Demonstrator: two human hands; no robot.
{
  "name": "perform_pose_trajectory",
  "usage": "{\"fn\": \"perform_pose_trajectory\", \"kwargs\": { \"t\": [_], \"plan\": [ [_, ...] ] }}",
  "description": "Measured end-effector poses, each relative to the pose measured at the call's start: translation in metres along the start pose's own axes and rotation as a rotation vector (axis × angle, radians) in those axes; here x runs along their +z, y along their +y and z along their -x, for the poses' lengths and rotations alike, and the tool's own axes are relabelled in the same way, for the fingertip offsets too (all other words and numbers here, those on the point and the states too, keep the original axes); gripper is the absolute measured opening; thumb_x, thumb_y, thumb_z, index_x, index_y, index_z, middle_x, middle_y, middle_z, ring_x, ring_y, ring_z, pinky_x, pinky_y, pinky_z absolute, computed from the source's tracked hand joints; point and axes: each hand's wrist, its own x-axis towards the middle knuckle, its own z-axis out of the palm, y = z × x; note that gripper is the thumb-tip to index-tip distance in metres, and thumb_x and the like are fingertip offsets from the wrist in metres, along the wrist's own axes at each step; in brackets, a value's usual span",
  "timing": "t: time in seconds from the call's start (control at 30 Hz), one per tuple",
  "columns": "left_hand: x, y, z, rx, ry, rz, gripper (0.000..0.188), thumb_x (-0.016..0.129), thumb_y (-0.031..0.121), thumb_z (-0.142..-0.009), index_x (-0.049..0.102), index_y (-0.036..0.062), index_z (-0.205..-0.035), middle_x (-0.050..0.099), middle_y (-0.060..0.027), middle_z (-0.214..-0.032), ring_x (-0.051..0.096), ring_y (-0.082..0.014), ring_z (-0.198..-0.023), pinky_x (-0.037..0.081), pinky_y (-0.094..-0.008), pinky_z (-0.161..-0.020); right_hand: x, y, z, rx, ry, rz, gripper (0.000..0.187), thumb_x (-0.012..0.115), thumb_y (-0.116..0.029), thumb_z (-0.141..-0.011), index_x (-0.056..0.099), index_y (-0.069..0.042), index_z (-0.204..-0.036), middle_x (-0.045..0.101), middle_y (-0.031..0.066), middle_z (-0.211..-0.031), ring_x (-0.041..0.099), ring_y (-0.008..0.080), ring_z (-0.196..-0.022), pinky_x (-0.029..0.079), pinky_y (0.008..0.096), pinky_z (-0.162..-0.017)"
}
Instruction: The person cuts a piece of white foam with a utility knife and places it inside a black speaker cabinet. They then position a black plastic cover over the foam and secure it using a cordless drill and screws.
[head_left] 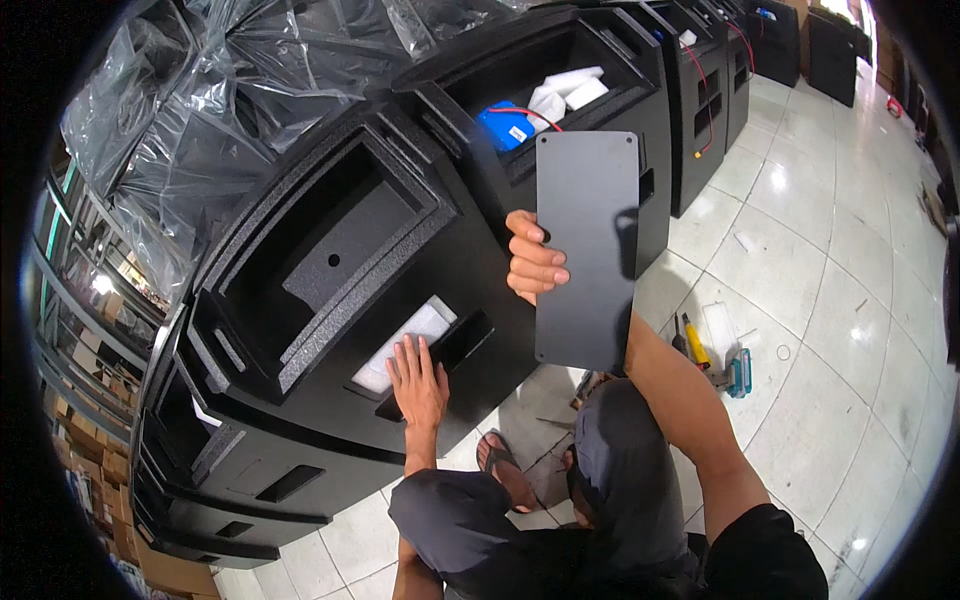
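Note:
My left hand [418, 388] lies with its fingers stretched out on a white foam block [432, 320]. The block sits in a rectangular recess in the side of a black textured cabinet [480, 270], shaped like a speaker box. Beside the foam is a dark slot [466, 340] in the same side. Held up by my right hand [535, 258] is a flat black rectangular panel [588, 235] with small holes near its corners. My fingers curl round its left edge, while the rest of that hand is hidden behind it.
A neighbouring cabinet holds a blue wrapped pack [505, 127] with red wire and white foam pieces [570, 90]. More cabinets line both sides. Clear plastic sheeting [260, 90] covers things behind. On the tiled floor [800, 290] lie a yellow-handled tool [695, 340] and a teal tool [739, 373].

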Motion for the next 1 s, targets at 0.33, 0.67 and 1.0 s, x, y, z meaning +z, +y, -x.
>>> {"fn": "perform_pose_trajectory", "kwargs": {
  "t": [0.33, 0.67, 1.0],
  "plan": [
    [0.001, 0.000, -0.006, 0.002, 0.035, -0.012, 0.062, 0.060, 0.021, -0.088, 0.036, 0.0015, -0.142, 0.028, -0.0208, -0.151, 0.024, -0.0373, -0.141, 0.015, -0.0533, -0.114, 0.004, -0.003, 0.000, -0.031, 0.007, -0.017, 0.024, 0.045, -0.026, -0.098, 0.044, -0.005, -0.089, 0.042, -0.0005, -0.060, 0.048, 0.0116, -0.052, 0.038, 0.0236, -0.054],
    [0.006, 0.001, -0.005, -0.008, 0.054, 0.012, 0.061, 0.061, 0.020, -0.087, 0.039, 0.0018, -0.141, 0.029, -0.0204, -0.151, 0.022, -0.0373, -0.142, 0.015, -0.0534, -0.114, 0.006, -0.001, 0.002, -0.046, 0.047, -0.036, 0.025, 0.048, -0.025, -0.097, 0.047, 0.000, -0.094, 0.045, 0.0012, -0.062, 0.050, 0.0123, -0.055, 0.040, 0.0246, -0.055],
    [0.004, 0.012, -0.007, -0.051, 0.109, -0.069, 0.058, 0.061, 0.022, -0.085, 0.045, 0.0054, -0.138, 0.033, -0.0148, -0.151, 0.025, -0.0366, -0.141, 0.014, -0.0612, -0.111, -0.022, -0.001, -0.012, 0.208, -0.210, -0.019, 0.029, 0.041, -0.027, -0.099, 0.050, 0.000, -0.100, 0.049, 0.0028, -0.065, 0.057, 0.0166, -0.061, 0.042, 0.0301, -0.061]
  ]
}}
